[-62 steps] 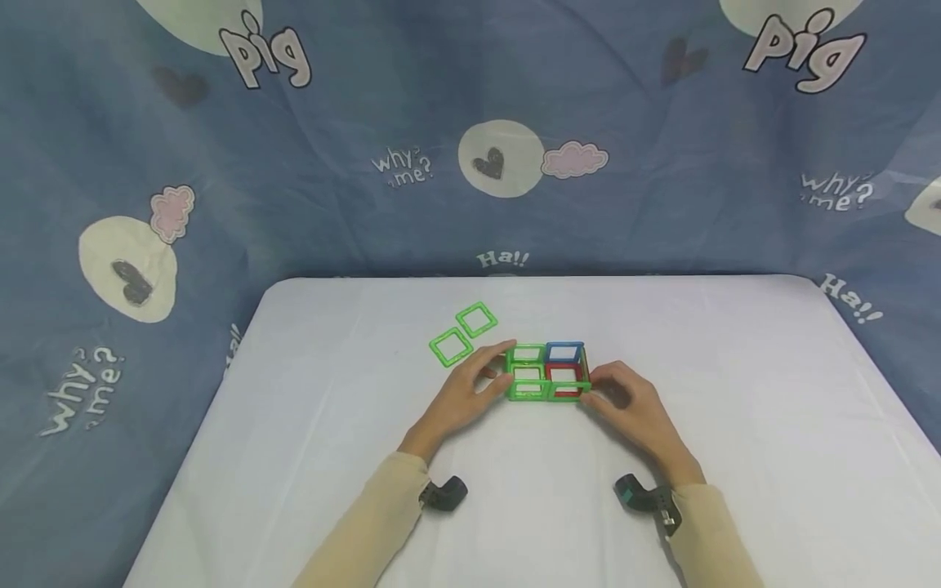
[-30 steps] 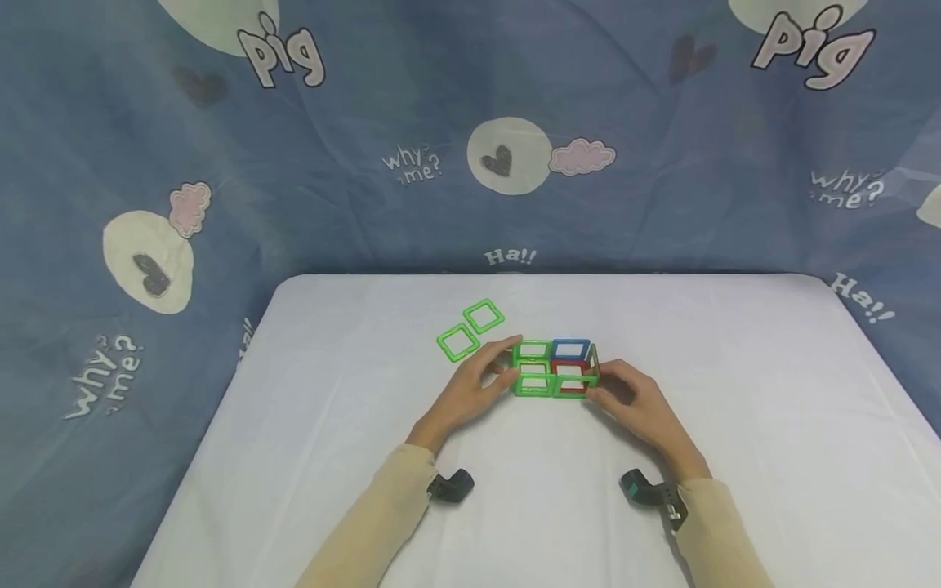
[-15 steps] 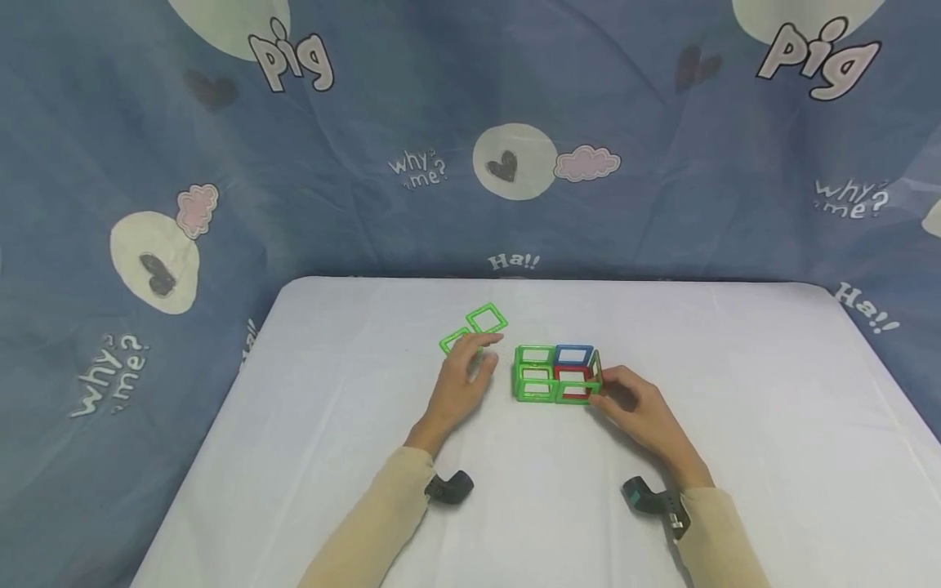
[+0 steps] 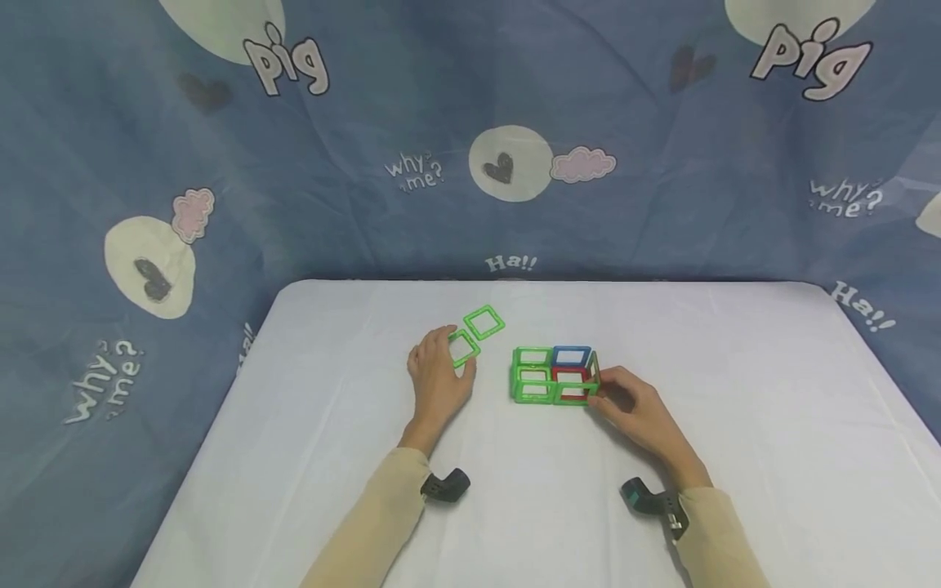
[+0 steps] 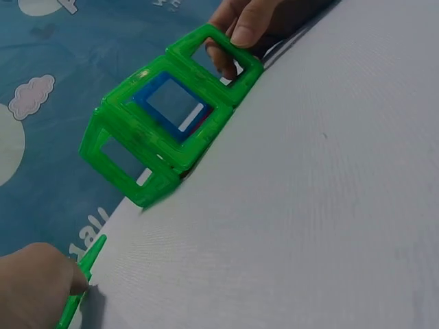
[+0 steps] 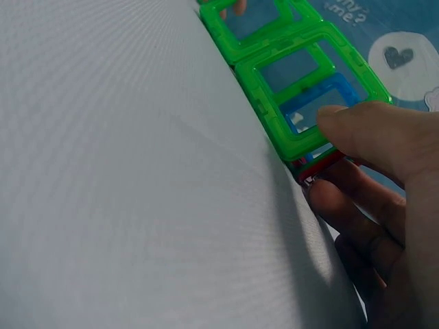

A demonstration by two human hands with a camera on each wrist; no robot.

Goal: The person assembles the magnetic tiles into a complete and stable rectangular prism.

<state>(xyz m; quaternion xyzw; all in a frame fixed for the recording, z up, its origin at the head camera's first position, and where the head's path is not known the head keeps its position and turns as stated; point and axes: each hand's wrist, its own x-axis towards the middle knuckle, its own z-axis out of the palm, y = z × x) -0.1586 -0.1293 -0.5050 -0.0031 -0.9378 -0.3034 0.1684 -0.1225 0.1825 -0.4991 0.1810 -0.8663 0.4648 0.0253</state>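
Note:
An open box of magnetic tiles point(image 4: 532, 389), mostly green with a blue tile point(image 4: 571, 356) and a red tile point(image 4: 581, 371), stands on the white table. My right hand point(image 4: 647, 416) grips its right end: in the right wrist view the thumb point(image 6: 357, 130) presses the front green tile, and the fingers curl behind at the side. Left of the box, my left hand point(image 4: 437, 384) has its fingers and thumb around the edges of a flat green square tile point(image 4: 464, 362). The left wrist view shows only part of this grip, with a fingertip on the tile point(image 5: 92, 252).
Another green square tile point(image 4: 483, 323) lies flat just beyond the one at my left hand. The white table point(image 4: 559, 506) ends at the back against a blue printed cloth point(image 4: 367, 220). Both wrists wear black camera mounts.
My left hand has let go of the box's left side and moved left to the nearer loose green tile. The right hand keeps its hold on the box's right end.

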